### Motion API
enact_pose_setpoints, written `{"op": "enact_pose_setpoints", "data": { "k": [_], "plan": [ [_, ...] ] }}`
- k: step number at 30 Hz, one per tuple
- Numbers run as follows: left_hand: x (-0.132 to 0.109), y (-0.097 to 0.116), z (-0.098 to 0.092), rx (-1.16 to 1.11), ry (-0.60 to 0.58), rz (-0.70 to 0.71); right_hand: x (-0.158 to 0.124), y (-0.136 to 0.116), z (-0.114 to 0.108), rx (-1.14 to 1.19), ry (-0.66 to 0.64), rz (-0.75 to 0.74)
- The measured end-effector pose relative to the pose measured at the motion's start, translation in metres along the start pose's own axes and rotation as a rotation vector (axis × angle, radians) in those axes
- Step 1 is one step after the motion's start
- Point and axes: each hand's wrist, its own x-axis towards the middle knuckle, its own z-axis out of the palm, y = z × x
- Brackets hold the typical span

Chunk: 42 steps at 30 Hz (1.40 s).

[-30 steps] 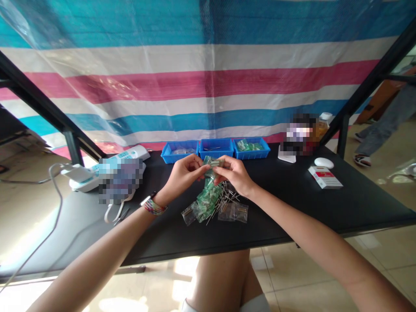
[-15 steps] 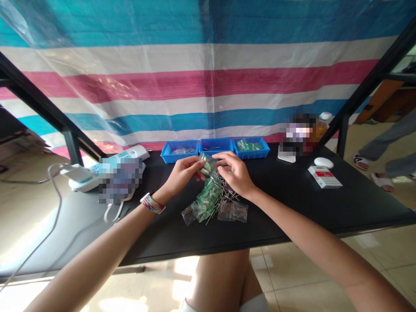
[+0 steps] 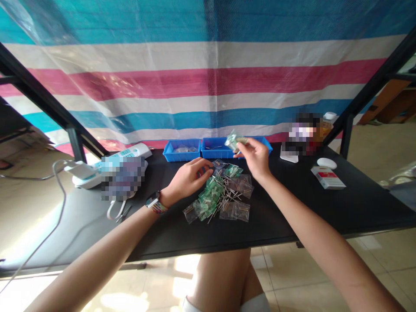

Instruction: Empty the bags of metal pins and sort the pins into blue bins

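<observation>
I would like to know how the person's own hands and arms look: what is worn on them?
Neither the left hand nor the right hand wears a glove, and no sleeves cover the forearms. On the left wrist sits what looks like a dark-faced watch with a multicoloured band. The right wrist shows nothing worn.

Clutter at both ends

Behind the black table (image 3: 299, 199), a sheet (image 3: 182, 80) striped in blue, white and pink, between dark frame posts (image 3: 346, 130). On the left, a pale power strip (image 3: 128, 152) with a white charger (image 3: 80, 170) and a grey cable (image 3: 64, 201); in front, a pixelated object (image 3: 122, 178). On the right, a white oval item (image 3: 326, 163) just behind a red-and-white box (image 3: 328, 178); farther back, a white-capped bottle (image 3: 327, 125). Below, a tiled floor (image 3: 308, 277).
</observation>
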Motion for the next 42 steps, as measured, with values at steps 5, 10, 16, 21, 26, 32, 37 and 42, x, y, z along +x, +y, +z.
{"op": "enact_pose_setpoints", "data": {
  "k": [5,10,16,21,26,32,37,42],
  "plan": [
    [-0.001,0.001,0.004,0.064,-0.159,0.11,0.032,0.019,-0.055,-0.778,0.168,-0.343],
    [-0.001,0.001,0.003,0.059,-0.255,0.126,0.027,0.032,-0.056,-1.196,0.028,-0.262],
    [0.0,-0.004,0.003,0.032,-0.288,0.117,0.023,0.029,-0.044,-1.087,0.089,-0.376],
    [0.002,-0.012,0.008,-0.092,-0.261,0.056,0.014,0.026,-0.031,-0.952,0.013,-0.425],
    [0.005,-0.02,0.011,-0.262,-0.255,-0.044,0.002,0.018,-0.016,-0.855,-0.093,-0.509],
    [0.01,-0.037,0.017,-0.414,-0.167,-0.176,-0.009,0.009,-0.002,-0.818,-0.194,-0.578],
    [0.011,-0.053,0.016,-0.292,-0.022,-0.3,-0.014,0.009,0.004,-0.796,-0.264,-0.578],
    [0.01,-0.059,0.009,-0.152,-0.046,-0.339,-0.016,0.008,0.005,-0.767,-0.265,-0.585]
  ]
}}
